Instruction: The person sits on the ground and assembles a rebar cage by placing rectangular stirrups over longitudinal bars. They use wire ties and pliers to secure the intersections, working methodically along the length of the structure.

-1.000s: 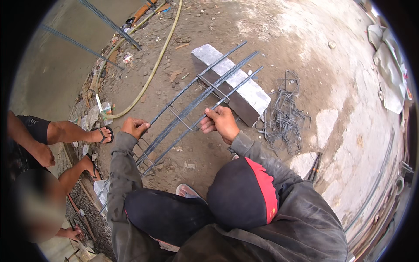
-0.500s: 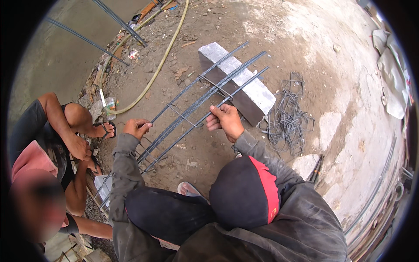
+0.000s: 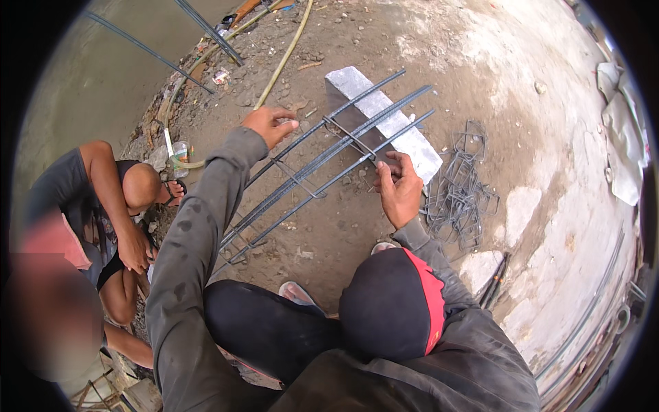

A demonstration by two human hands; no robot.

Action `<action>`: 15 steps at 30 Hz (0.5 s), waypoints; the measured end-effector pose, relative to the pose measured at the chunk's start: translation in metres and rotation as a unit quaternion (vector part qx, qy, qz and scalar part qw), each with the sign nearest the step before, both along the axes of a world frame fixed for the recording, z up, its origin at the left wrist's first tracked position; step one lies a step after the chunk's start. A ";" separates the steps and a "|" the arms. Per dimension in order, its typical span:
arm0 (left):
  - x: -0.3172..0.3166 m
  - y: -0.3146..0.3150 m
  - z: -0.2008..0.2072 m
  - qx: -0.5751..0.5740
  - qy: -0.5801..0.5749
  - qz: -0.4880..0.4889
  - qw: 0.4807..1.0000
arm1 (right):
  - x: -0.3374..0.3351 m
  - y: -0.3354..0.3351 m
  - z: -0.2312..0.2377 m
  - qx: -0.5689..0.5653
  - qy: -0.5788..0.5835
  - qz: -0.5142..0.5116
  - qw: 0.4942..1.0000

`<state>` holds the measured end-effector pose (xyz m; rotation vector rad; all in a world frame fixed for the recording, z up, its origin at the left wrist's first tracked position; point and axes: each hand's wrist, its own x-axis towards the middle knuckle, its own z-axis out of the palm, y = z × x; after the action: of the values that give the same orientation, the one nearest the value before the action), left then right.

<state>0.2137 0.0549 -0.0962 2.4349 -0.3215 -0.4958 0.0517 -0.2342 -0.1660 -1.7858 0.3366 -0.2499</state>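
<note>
Evidently the piece in work is a rebar frame (image 3: 324, 158), a slim cage of ribbed grey-blue bars slanting from the upper right down toward the left forearm; two bars run close together down its middle, with a single bar along each side, and thin bent wire ties cross them at intervals. Its far end lies over a pale, blocky concrete piece (image 3: 413, 144), the bar tips sticking out past the block's far edge, while the near end is partly hidden by the left sleeve (image 3: 199, 240). The left hand (image 3: 270, 125) is beside the outer left bar, fingers loosely bent and thumb close to them; whether it touches the steel cannot be told. The right hand (image 3: 400, 189) is half curled, thumb and fingers apart, just beside the right-hand bar and below the uppermost tie. Brown dirt (image 3: 357, 220) gives open room beneath and around the frame, bounded at upper left by a yellowish hose (image 3: 292, 50). To the right, near the block's edge, sits a tangled heap of bent wire ties (image 3: 456, 199). A small clear plastic container (image 3: 180, 150) stands near the hose's curve, its contents too small to make out. At far left, a co-worker (image 3: 113, 192) crouches well apart from the hands.
</note>
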 end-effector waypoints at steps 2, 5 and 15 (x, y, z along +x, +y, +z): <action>0.008 -0.043 -0.017 0.042 -0.064 -0.033 0.997 | 0.005 0.001 -0.002 -0.049 -0.062 0.002 0.997; 0.010 -0.082 -0.038 0.036 -0.088 0.003 0.995 | 0.009 0.002 -0.004 -0.104 -0.039 0.036 0.993; 0.012 -0.083 -0.048 -0.018 -0.076 0.061 0.995 | 0.008 0.003 -0.005 -0.165 -0.085 0.074 0.980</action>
<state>0.2256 -0.0285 -0.1438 2.4450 -0.2411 -0.2511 0.0596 -0.2312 -0.1706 -2.0891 0.0380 -0.3655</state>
